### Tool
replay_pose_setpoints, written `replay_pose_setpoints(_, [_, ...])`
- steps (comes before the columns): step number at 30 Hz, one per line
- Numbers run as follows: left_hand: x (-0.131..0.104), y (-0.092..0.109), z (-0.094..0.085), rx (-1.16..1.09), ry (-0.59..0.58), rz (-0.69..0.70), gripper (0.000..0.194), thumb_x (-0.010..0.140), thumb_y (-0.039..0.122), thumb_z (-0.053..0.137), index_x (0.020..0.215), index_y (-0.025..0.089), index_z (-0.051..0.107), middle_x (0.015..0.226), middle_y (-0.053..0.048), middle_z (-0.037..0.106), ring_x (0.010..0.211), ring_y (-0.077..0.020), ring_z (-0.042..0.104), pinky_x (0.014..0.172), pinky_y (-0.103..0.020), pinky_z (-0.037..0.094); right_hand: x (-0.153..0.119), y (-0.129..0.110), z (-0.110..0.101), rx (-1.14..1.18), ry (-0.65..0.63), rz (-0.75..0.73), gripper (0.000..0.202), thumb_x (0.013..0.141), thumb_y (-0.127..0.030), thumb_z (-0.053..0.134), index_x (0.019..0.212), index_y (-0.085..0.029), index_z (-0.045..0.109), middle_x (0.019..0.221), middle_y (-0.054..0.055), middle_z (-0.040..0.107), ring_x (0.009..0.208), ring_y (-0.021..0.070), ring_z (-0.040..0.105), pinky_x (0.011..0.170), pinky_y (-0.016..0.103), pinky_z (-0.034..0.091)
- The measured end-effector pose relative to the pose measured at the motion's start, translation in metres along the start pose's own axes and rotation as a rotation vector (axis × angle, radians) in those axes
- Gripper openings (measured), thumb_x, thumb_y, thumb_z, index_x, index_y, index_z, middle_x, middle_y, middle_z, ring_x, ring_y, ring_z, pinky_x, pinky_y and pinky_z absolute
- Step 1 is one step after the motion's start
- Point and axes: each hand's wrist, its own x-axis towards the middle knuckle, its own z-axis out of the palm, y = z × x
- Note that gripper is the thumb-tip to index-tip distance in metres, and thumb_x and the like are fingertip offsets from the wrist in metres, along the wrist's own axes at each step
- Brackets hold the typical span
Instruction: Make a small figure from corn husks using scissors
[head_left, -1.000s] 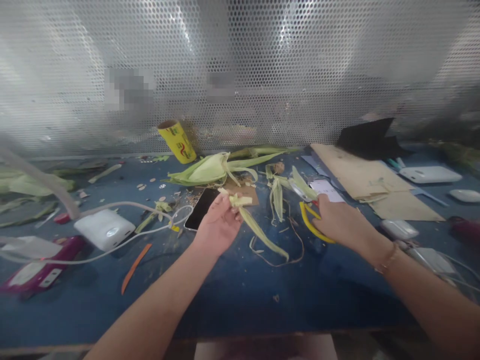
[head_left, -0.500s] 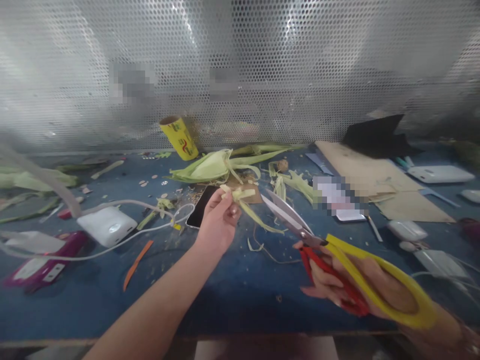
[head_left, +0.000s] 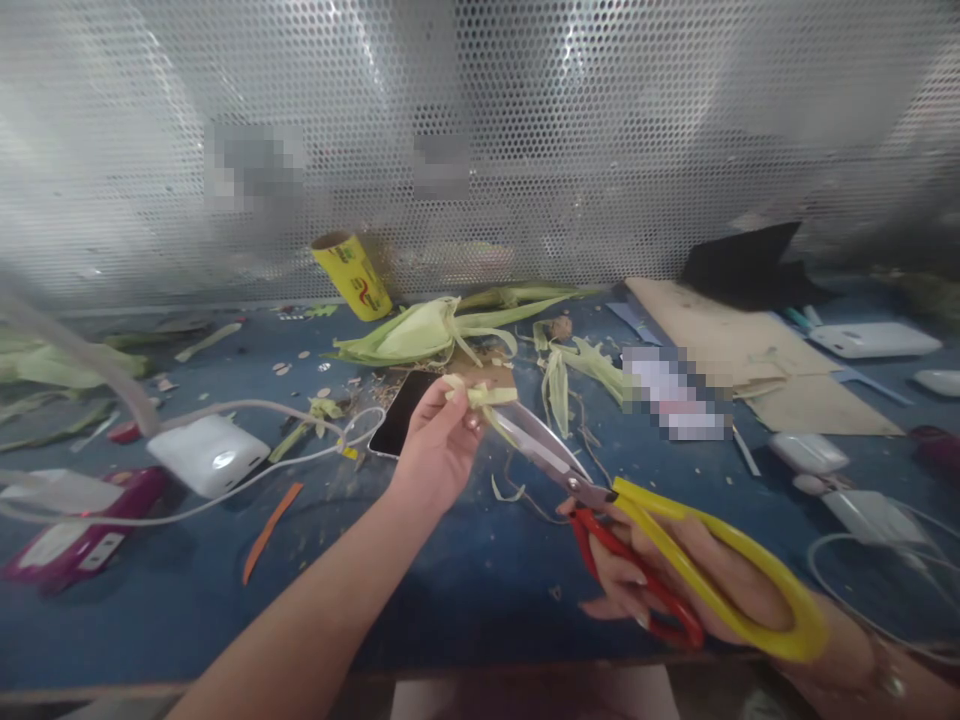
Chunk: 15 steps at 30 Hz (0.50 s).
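Note:
A small folded piece of pale corn husk [head_left: 491, 396] is pinched in the fingers of my left hand [head_left: 439, 440], above the blue table. My right hand [head_left: 660, 560] grips large scissors [head_left: 555, 460] by a red handle loop and a yellow one. The scissor blades point up and left and reach the husk just beside my left fingertips. A strip hanging from the husk lies at the blades; whether it is between them I cannot tell. Behind my left hand lies a bundle of green corn husk [head_left: 412, 332], with loose torn husk [head_left: 556, 388] to its right.
A dark phone [head_left: 401, 412] lies behind my left wrist. At left are a white charger [head_left: 212, 455], cables and a purple power strip [head_left: 82, 530]. An orange strip [head_left: 271, 532] lies nearby. A yellow tube [head_left: 352, 277] leans at the mesh wall; cardboard [head_left: 720, 340] is at right.
My right hand has moved the scissors left and slightly up, bringing the blades from apart to right at the husk. The blades are closer together. My left hand has hardly moved.

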Motion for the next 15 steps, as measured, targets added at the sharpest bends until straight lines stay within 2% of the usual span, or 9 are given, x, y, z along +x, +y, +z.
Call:
replay_pose_setpoints(4, [-0.0009, 0.001, 0.0019, -0.021, 0.021, -0.012, 0.012, 0.067, 0.017, 0.07, 0.074, 0.018, 0.061, 0.079, 0.0, 0.067, 0.05, -0.0021, 0.047, 0.054, -0.015, 0.044, 0.0012, -0.0021, 0.0036, 0.042, 0.015, -0.027, 0.042, 0.089, -0.047, 0.036, 0.114, -0.019, 0.054, 0.077, 0.001, 0.046, 0.065, 0.01, 0.046, 0.08, 0.036, 0.042])
replay_pose_setpoints(9, [-0.0005, 0.0006, 0.0019, -0.014, 0.018, 0.012, 0.01, 0.069, 0.018, 0.069, 0.075, 0.018, 0.061, 0.079, 0.001, 0.066, 0.05, -0.0026, 0.047, 0.054, -0.016, 0.044, -0.0008, 0.0001, 0.0049, 0.059, 0.05, 0.005, 0.044, 0.087, -0.05, 0.04, 0.113, -0.017, 0.054, 0.075, 0.001, 0.046, 0.063, 0.0106, 0.046, 0.075, 0.033, 0.044])
replay_pose_setpoints(15, [-0.0013, 0.0009, 0.0021, -0.027, -0.007, -0.01, 0.012, 0.068, 0.019, 0.07, 0.075, 0.017, 0.061, 0.077, 0.001, 0.065, 0.05, -0.0031, 0.047, 0.053, -0.017, 0.044, -0.0023, -0.0013, 0.0063, 0.056, 0.051, 0.016, 0.042, 0.084, -0.053, 0.042, 0.108, -0.022, 0.058, 0.076, 0.002, 0.047, 0.063, 0.0116, 0.046, 0.084, 0.043, 0.042])
